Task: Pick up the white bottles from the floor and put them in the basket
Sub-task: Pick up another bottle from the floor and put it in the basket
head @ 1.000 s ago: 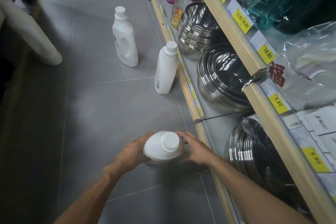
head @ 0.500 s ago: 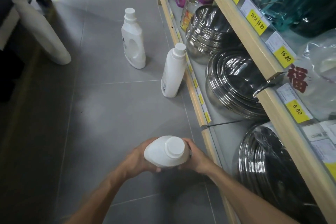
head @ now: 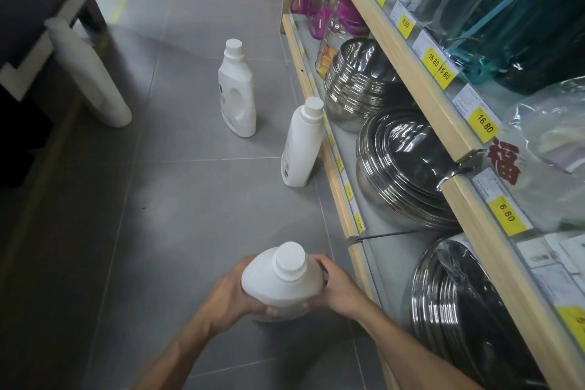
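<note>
Nearest white bottle stands upright, cap up, low over the floor beside the shelf, clamped between left hand and right hand, fingers curled round both flanks, neither hand nearer.

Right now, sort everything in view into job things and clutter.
Job: held bottle, gripped by left hand and right hand; shelf-side bottle; far bottle, both standing on the floor.
Clutter: steel bowls, purple jugs, price tags.
</note>
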